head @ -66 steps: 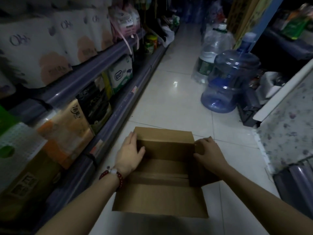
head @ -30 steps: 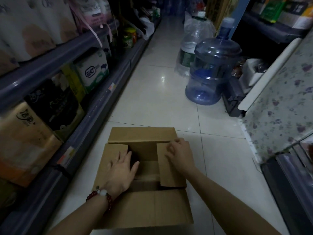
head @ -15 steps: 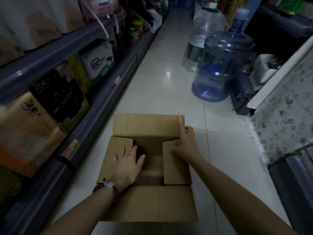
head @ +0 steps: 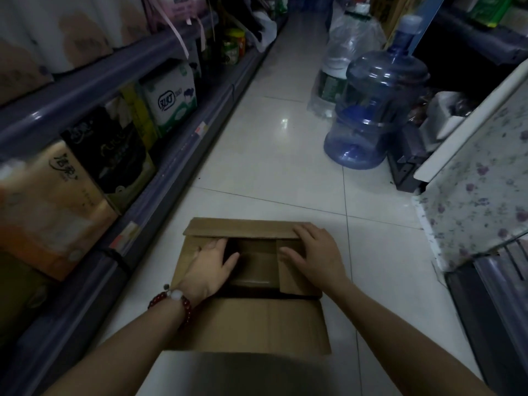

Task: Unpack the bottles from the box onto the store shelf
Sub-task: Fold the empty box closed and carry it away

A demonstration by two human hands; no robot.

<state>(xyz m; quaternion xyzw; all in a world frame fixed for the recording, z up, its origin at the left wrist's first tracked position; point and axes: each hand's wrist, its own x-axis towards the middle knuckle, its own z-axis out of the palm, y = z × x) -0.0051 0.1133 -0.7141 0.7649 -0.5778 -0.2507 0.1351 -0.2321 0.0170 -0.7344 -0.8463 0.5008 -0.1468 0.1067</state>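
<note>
A brown cardboard box (head: 251,324) sits on the white tiled floor in front of me, beside the store shelf (head: 171,164) on the left. Its inside looks dark and bare; I see no bottles in it. My left hand (head: 213,267), with a red bead bracelet at the wrist, lies flat on the left side flap. My right hand (head: 317,252) lies flat across the right side flap and the far flap, which leans over the opening. The near flap lies folded out toward me.
The left shelf holds tissue packs (head: 48,207) and a white-green pack (head: 171,101). A large blue water jug (head: 374,110) and a clear jug (head: 348,50) stand on the aisle floor ahead right. A flower-patterned counter (head: 480,178) juts in at the right.
Both side flaps have been folded inward. My right hand has gone from lifting the far flap with a raised finger to lying flat on it, and that flap has come down over the opening.
</note>
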